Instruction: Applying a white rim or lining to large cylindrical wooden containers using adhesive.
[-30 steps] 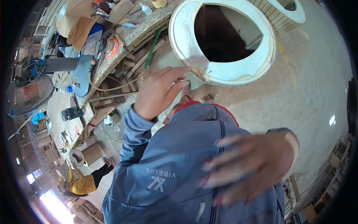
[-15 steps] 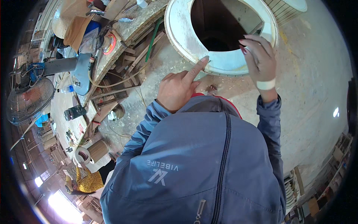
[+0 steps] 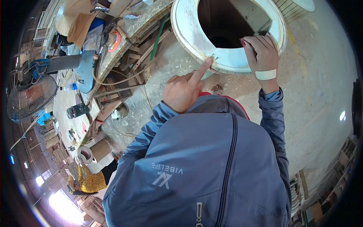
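Note:
A round white drum-shaped piece (image 3: 189, 28) with a wide painted top ring and a dark opening stands on the floor at the top of the view. With its index finger stretched out, my left hand (image 3: 182, 90) touches the near edge of the ring; its other fingers are loosely curled and hold nothing visible. Over the ring's near right part is my right hand (image 3: 262, 53), its fingers bent toward the opening and a pale band around the wrist. Those fingertips are mostly hidden, so what they hold, if anything, does not show.
A cluttered workbench (image 3: 141, 19) runs along the left, carrying a sander with a red-edged disc (image 3: 113, 41). Wood offcuts and a green bar (image 3: 158, 39) lie beneath. A standing fan (image 3: 32, 98) and a person in yellow (image 3: 90, 181) are farther left. A slatted piece (image 3: 297, 9) stands top right.
My right hand has shifted slightly left and its spread fingers have bent in toward the opening. The left index finger stays on the ring's edge. The whole view has shifted a little.

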The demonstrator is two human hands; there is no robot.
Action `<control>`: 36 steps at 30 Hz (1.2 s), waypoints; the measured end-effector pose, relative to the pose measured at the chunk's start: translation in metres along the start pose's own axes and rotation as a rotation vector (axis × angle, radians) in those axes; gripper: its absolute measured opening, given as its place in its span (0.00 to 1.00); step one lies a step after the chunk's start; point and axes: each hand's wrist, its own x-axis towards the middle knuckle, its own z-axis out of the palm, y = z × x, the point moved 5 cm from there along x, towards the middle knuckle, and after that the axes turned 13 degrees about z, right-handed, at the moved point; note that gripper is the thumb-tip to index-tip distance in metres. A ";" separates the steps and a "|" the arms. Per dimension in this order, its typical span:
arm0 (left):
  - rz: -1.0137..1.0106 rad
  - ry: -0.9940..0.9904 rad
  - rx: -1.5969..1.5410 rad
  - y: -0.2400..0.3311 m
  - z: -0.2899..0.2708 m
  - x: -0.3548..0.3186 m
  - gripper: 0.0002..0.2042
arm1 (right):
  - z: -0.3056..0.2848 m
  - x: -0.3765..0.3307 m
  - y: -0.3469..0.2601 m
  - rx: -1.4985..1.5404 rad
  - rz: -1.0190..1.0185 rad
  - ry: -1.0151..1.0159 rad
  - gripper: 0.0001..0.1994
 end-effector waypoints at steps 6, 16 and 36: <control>-0.071 -0.004 -0.053 0.003 0.002 0.007 0.38 | 0.001 0.000 0.000 -0.005 -0.022 0.014 0.06; -0.146 0.084 -0.146 -0.011 0.007 0.004 0.38 | 0.001 0.001 0.000 0.022 -0.024 0.015 0.06; 0.031 0.112 -0.076 0.011 0.008 0.009 0.43 | -0.003 0.001 -0.002 0.031 -0.009 0.017 0.05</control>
